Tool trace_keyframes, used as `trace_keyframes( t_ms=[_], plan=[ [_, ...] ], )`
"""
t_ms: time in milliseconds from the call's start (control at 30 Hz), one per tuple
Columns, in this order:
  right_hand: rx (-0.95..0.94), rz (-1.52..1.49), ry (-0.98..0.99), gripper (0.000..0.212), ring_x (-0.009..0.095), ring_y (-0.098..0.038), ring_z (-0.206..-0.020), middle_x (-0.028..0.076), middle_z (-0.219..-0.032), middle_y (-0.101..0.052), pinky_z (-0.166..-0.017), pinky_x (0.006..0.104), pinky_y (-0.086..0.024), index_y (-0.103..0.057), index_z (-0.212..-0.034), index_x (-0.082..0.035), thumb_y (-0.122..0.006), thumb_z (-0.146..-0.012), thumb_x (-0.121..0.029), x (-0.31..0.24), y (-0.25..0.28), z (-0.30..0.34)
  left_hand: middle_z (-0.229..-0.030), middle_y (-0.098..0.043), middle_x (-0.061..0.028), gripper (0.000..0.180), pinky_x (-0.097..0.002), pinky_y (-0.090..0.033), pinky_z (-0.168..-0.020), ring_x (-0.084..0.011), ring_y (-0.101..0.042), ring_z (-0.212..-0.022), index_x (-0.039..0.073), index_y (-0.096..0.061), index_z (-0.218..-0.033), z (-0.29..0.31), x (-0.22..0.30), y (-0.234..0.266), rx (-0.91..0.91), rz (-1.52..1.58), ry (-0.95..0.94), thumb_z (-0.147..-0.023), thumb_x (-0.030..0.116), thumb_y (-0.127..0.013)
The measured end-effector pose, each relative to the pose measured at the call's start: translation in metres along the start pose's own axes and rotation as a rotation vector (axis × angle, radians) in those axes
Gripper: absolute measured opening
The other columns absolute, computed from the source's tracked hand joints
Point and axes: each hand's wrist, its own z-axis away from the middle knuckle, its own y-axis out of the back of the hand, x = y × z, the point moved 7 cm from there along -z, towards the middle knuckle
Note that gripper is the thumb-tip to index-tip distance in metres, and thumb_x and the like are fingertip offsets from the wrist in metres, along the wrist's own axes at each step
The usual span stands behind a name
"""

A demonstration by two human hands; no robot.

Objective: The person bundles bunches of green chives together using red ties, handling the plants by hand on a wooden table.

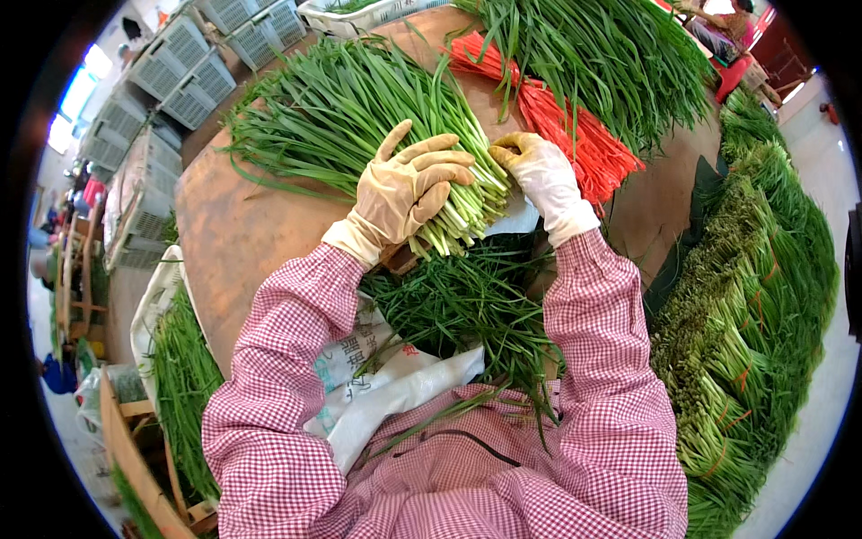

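Note:
A loose heap of garlic chives (350, 99) lies on the brown tabletop (224, 216), green leaves pointing away and pale stem ends toward me. My left hand (404, 184), in a thin cream glove, rests on the stem ends with its fingers stretched apart. On the right side of the same stems, my gloved right hand (543, 180) has its fingers curled and pinched; what is between them is too hidden to tell. Just beyond it runs a bundle of red plastic strips (575, 144). Loose leaves (458, 305) hang over a white printed sack (386, 391) at my lap.
Another chive heap (593, 54) lies at the far right of the table. Tied bundles (736, 359) are stacked along the right. A white basket of greens (151, 301) and a wooden frame (135, 440) stand left, with stacked crates (175, 76) behind. A person (727, 31) sits far right.

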Motion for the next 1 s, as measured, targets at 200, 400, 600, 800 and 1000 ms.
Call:
trace_keyframes(
  t_ms=[200, 400, 600, 800, 1000],
  plan=[
    [0.189, 0.090, 0.111, 0.023, 0.024, -0.061, -0.072, 0.009, -0.084, -0.062, -0.067, 0.0328, -0.047, -0.064, -0.090, -0.008, -0.060, -0.080, -0.028, -0.013, 0.020, 0.016, -0.113, -0.058, 0.0058, 0.025, -0.0398, -0.020, -0.105, -0.0147, -0.049, -0.113, 0.020, -0.054, -0.107, 0.001, 0.000, 0.003, -0.025, -0.008, 0.012, -0.083, 0.017, -0.047],
    [0.104, 0.109, 0.287, 0.017, 0.027, -0.060, -0.065, 0.011, -0.073, -0.058, -0.059, 0.0354, -0.047, -0.065, -0.084, -0.010, -0.064, -0.074, -0.024, -0.051, 0.005, 0.050, -0.111, -0.059, 0.0017, 0.029, -0.0422, -0.020, -0.105, -0.0180, -0.050, -0.112, 0.014, -0.053, -0.111, 0.000, 0.000, 0.006, 0.010, 0.031, 0.024, -0.085, 0.023, -0.041],
    [0.071, 0.201, 0.303, 0.019, 0.027, -0.059, -0.065, 0.011, -0.077, -0.058, -0.059, 0.0349, -0.046, -0.065, -0.088, -0.009, -0.063, -0.075, -0.023, -0.055, 0.002, 0.047, -0.117, -0.054, 0.0065, 0.033, -0.0389, -0.021, -0.105, -0.0136, -0.049, -0.112, 0.020, -0.049, -0.113, 0.001, -0.001, 0.000, -0.048, -0.033, 0.026, -0.080, 0.016, -0.048],
    [0.239, 0.381, 0.449, 0.017, 0.030, -0.058, -0.053, 0.014, -0.061, -0.055, -0.050, 0.0400, -0.045, -0.055, -0.063, -0.006, -0.060, -0.073, -0.019, -0.064, 0.005, 0.048, -0.126, -0.048, 0.0065, 0.034, -0.0382, -0.016, -0.107, -0.0118, -0.039, -0.122, 0.027, -0.051, -0.116, 0.001, 0.003, -0.004, -0.030, -0.170, 0.026, -0.083, 0.021, -0.044],
    [0.028, 0.176, 0.235, 0.018, 0.030, -0.060, -0.066, 0.013, -0.076, -0.060, -0.058, 0.0360, -0.047, -0.063, -0.079, -0.008, -0.062, -0.077, -0.026, -0.047, 0.002, 0.052, -0.117, -0.054, 0.0053, 0.026, -0.0406, -0.017, -0.107, -0.0140, -0.043, -0.118, 0.022, -0.057, -0.106, 0.006, 0.000, -0.005, -0.043, -0.110, -0.019, -0.084, 0.022, -0.042]
  ],
)
